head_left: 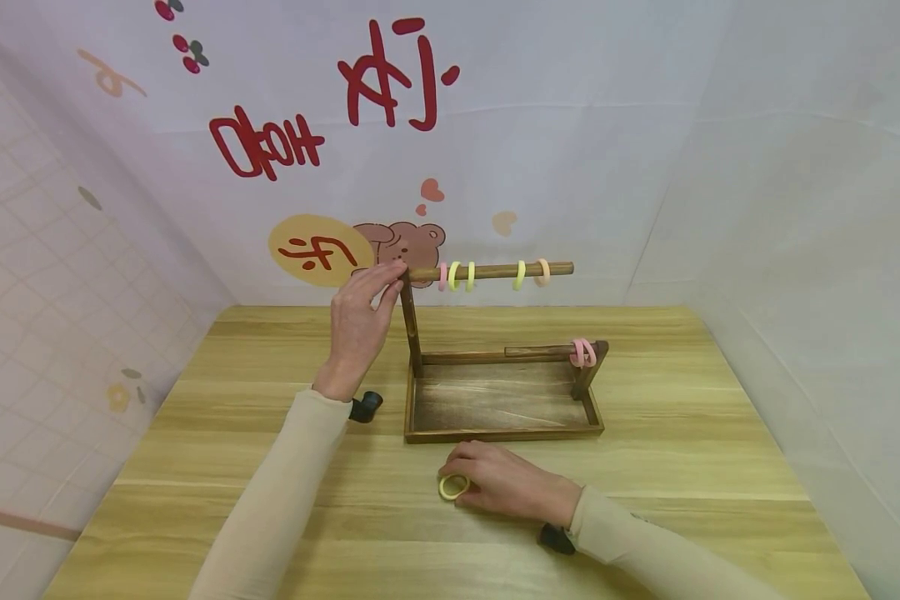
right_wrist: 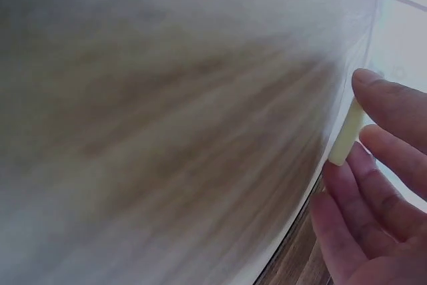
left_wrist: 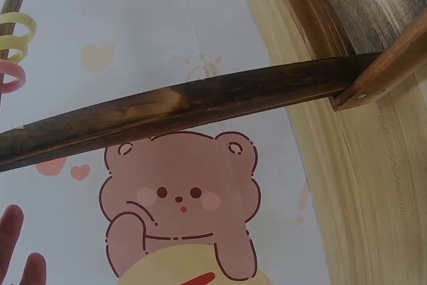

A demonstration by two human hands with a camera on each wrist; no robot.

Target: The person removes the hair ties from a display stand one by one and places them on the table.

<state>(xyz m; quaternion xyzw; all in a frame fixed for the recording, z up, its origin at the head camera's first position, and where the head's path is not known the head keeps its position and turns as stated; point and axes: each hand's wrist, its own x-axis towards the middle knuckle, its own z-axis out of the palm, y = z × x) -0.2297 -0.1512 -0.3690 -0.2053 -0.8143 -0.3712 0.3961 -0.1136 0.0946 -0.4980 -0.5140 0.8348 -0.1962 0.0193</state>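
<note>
A dark wooden stand with a tray base carries two bars on posts. At the top of its left post, my left hand pinches the corner between fingertips and thumb; the left wrist view shows only two fingertips at the lower left, their grip out of frame. In front of the tray, low over the table, my right hand holds a pale yellow ring between thumb and fingers. That ring appears edge-on in the right wrist view. Several pink, yellow and orange rings hang spaced along the upper bar.
Pink rings hang on the lower bar close to the right post. The light wood table reaches back to a white printed cloth. Dark wrist-camera pieces sit by each wrist.
</note>
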